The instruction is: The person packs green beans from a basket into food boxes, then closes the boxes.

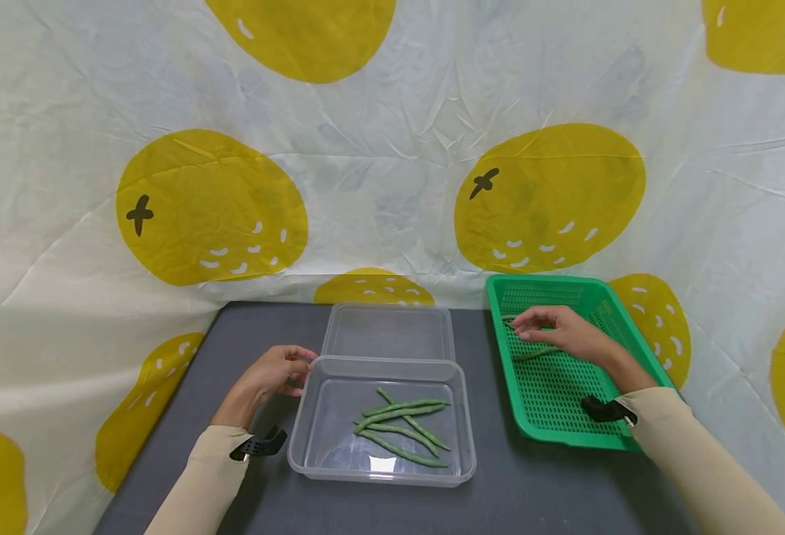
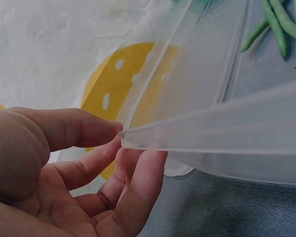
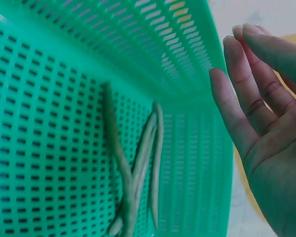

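Nearest the person, a clear plastic container sits on the dark grey table, with several green beans lying loose on its floor. The left hand lies palm-in at the container's far left corner, forearm angled up from the lower left; in the left wrist view its thumb and curled fingers pinch the corner of the rim between them. Farther right, the right arm reaches over the green perforated basket, and the right hand hovers above its far half with fingers relaxed and nearly straight, gripping nothing. The right wrist view shows a few more beans lying crossed on the basket floor, just beside the fingers but apart from them. Behind the container, its clear lid lies flat.
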